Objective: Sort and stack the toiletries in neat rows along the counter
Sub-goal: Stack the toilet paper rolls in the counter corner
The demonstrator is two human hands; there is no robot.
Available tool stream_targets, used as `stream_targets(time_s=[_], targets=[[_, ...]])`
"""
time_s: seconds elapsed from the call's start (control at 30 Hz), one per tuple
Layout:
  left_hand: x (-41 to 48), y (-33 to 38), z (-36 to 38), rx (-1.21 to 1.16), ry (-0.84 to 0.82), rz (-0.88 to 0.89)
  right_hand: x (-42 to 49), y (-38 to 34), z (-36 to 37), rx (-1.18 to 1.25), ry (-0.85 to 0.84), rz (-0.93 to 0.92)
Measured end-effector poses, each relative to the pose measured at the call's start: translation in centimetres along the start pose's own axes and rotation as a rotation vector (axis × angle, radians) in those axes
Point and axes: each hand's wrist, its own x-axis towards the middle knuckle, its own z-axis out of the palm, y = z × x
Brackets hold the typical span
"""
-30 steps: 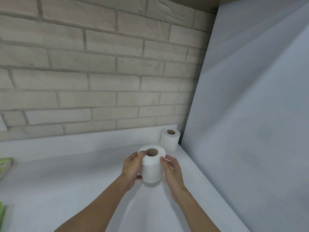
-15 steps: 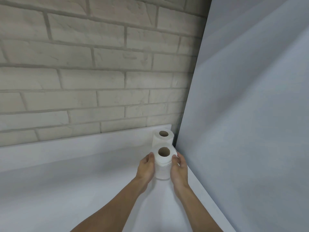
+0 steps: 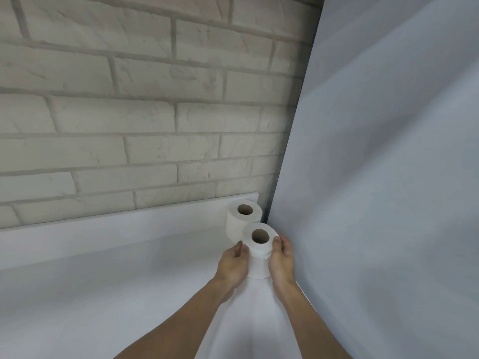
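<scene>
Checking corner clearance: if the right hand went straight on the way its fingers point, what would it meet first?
Likely the grey side panel at the corner, just right of the rear roll; depth is unclear. The right hand grips the front roll.

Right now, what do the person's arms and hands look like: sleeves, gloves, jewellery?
Left forearm and right forearm are bare, no sleeves in view. Left hand and right hand wear no gloves; no ring, watch or bracelet shows.
</scene>
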Motion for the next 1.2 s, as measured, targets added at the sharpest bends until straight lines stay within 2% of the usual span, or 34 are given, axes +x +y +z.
stream_targets(time_s=[0.33, 0.63, 0.77, 0.83, 1.0, 1.2], targets=[[0.8, 0.3, 0.4, 0.050, 0.007, -0.085, 1.4, 1.0, -0.1, -0.065, -0.040, -0.053], [-0.2, 1.3, -0.8, 0.100, 0.032, -0.155, 1.3, 0.0, -0.2, -0.128, 0.017, -0.107], [-1.2, 1.6, -2.1, 0.149, 0.099, -0.065, 0.1, -1.5, -0.3, -0.264, 0.134, -0.259], [-1.9, 2.0, -3.0, 0.188, 0.115, 0.000, -0.8, -2.4, -0.1, -0.310, 0.135, -0.374], [-4.7, 2.7, -6.1, 0.339, 0.167, 0.146, -4.3, -4.3, 2.1, -0.289, -0.013, -0.513], [-8.8, 2.6, -11.4, 0.505, 0.245, 0.310, -9.0, -4.4, 5.7, -0.306, -0.236, -0.477]])
